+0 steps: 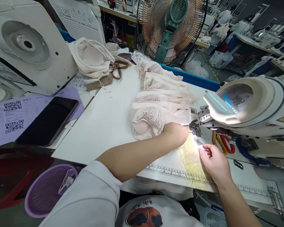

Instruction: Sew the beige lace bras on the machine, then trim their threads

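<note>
My right hand point(214, 162) pinches a narrow white strip point(204, 152) between thumb and fingertips, just in front of the sewing machine's needle area point(194, 124). My left hand point(176, 134) lies bent at the wrist beside the nearest cream lace bra point(150, 121), its fingers hidden from view. That bra's band stretches right, up to the machine's presser area. Behind it, several more cream lace bra pieces point(159, 83) lie overlapped in a row. Under my right hand, yellowish clear tape point(190, 157) covers part of the white table.
The sewing machine head point(251, 101) stands right, with red-handled scissors point(227, 143) beneath. A phone point(48, 121) lies left on papers. Stacked bra cups point(91, 56) sit at the back left. Behind the table is a large fan point(167, 41); a purple basket point(41, 195) is below left.
</note>
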The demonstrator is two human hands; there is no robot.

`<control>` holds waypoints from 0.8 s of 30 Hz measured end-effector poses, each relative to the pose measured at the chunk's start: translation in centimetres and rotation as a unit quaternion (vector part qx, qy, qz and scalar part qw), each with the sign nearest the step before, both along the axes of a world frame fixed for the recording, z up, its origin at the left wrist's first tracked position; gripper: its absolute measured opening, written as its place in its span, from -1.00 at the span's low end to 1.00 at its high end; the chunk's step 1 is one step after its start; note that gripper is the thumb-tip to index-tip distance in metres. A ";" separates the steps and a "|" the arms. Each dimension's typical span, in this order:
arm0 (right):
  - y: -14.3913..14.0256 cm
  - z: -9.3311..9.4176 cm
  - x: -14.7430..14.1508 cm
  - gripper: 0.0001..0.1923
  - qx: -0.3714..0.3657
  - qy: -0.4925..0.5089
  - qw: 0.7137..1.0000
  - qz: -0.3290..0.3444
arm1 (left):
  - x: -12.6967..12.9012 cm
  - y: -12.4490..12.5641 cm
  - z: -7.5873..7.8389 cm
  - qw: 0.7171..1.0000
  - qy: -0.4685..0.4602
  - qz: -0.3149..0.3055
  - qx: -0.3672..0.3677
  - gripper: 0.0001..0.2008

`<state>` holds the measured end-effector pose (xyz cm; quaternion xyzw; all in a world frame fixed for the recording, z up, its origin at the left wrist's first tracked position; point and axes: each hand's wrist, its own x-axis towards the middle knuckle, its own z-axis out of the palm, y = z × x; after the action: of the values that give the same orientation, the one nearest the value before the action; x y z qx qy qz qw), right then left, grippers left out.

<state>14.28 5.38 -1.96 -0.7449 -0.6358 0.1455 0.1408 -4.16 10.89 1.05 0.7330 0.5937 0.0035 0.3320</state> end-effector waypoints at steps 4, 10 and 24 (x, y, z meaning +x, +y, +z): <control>0.1 0.0 -0.1 -0.70 0.006 0.001 1.000 -0.001 | 0.1 0.2 -0.1 0.999 0.020 -0.023 0.010 -0.79; 0.1 0.0 -0.1 -0.66 0.016 -0.008 1.000 -0.010 | -0.1 0.3 0.1 0.999 0.028 -0.040 0.017 -0.77; -0.1 -0.3 0.8 -0.65 0.031 -0.004 0.999 -0.006 | -0.4 0.4 0.3 0.998 0.027 -0.046 0.024 -0.69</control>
<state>15.08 5.24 -2.26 -0.7443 -0.6365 0.1214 0.1619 -4.56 11.27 1.40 0.7671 0.5681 -0.0172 0.2976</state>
